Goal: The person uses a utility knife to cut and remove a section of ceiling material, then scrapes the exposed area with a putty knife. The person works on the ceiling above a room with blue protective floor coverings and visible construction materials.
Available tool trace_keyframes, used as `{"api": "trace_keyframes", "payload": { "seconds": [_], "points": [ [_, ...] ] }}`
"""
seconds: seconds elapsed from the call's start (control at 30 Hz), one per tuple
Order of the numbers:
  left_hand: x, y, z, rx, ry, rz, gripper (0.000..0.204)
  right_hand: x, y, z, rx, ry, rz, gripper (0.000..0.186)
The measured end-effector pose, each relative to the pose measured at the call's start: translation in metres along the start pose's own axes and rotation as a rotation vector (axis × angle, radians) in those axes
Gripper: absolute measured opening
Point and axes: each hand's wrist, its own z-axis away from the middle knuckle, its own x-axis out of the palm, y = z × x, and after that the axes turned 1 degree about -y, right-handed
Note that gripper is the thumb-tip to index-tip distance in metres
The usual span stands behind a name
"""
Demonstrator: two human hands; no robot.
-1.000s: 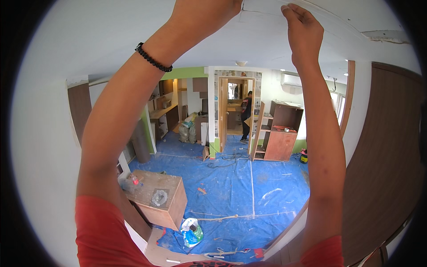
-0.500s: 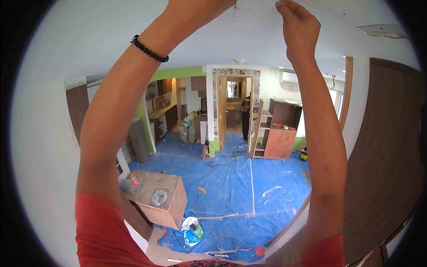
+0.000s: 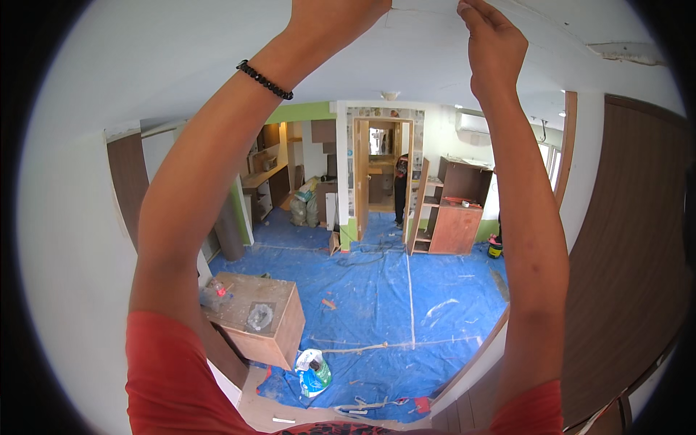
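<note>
Both my arms reach up to the white ceiling (image 3: 424, 54). My left hand (image 3: 337, 18) is at the top edge beside a fine crack, its fingers cut off by the frame; a black bracelet (image 3: 264, 81) circles that wrist. To its right my right hand (image 3: 496, 47) is raised against the ceiling with thumb and index finger pinched at the top edge; whatever they hold is too small to make out. A long seam runs past this hand toward a rough slot (image 3: 627, 52) at the far right.
Below lie a blue floor sheet (image 3: 370, 297), wooden box (image 3: 279, 326) and white sack (image 3: 313, 377). Farther back stand filled sacks (image 3: 304, 210), a cabinet (image 3: 454, 232) and a person (image 3: 400, 192) in the doorway (image 3: 359, 177). A dark wood panel (image 3: 623, 254) flanks me at right.
My hands have shifted only slightly, and the view of the room has moved a little. The person in the doorway has moved partly out of sight behind the frame.
</note>
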Motion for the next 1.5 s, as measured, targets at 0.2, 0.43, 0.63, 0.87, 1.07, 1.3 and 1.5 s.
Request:
{"api": "trace_keyframes", "payload": {
  "seconds": [0.2,0.43,0.63,0.87,1.07,1.3,1.5],
  "points": [
    [0.007,0.026,0.025,0.316,-0.032,-0.042,0.006,-0.002,0.010,-0.002,-0.034,-0.008,-0.057,0.031],
    [-0.002,0.030,0.029,0.040,0.021,0.138,0.006,-0.005,0.013,-0.003,0.034,-0.042,-0.130,0.030],
    [-0.024,0.004,0.013,-0.055,-0.068,0.004,0.006,0.002,0.008,0.001,0.011,-0.014,-0.047,0.031],
    [-0.004,0.011,0.009,0.012,-0.003,-0.051,0.006,0.002,0.012,0.004,0.019,-0.019,-0.093,0.032],
    [0.005,0.010,0.005,0.060,0.070,-0.108,0.007,0.000,0.012,0.004,-0.020,-0.063,-0.186,0.036],
    [0.011,0.018,0.008,0.050,0.039,0.025,0.005,0.000,0.018,0.005,-0.036,-0.087,-0.184,0.044],
    [0.041,0.063,-0.005,0.039,-0.124,0.009,0.009,-0.037,0.015,0.001,0.194,0.079,-0.118,0.079]
  ]
}}
